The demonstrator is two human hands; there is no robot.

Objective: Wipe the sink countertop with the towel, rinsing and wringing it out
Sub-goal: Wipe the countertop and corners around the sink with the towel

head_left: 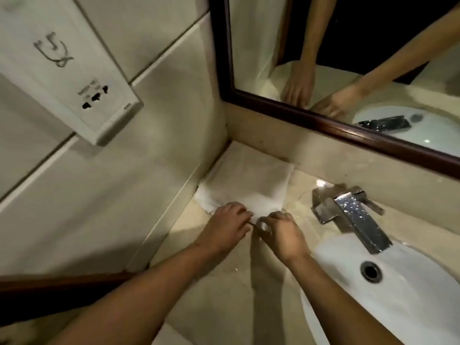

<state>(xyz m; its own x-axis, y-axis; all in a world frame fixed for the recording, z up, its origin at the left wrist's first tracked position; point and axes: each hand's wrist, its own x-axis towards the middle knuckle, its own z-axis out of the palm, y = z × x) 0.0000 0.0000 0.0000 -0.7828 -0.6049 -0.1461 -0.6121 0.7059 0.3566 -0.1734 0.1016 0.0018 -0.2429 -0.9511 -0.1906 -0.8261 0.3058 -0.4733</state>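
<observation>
From my remote station I cannot see the near edge of the towel (245,185), because the left hand (225,229) and the right hand (283,236) cover it. The fingertips are curled under, so I cannot tell the exact grip. The sink basin (410,295) is cut off by the right and bottom edges. The small text on the wall socket panel (62,68) is too blurred to read. The mirror (348,46) continues beyond the top edge.
</observation>
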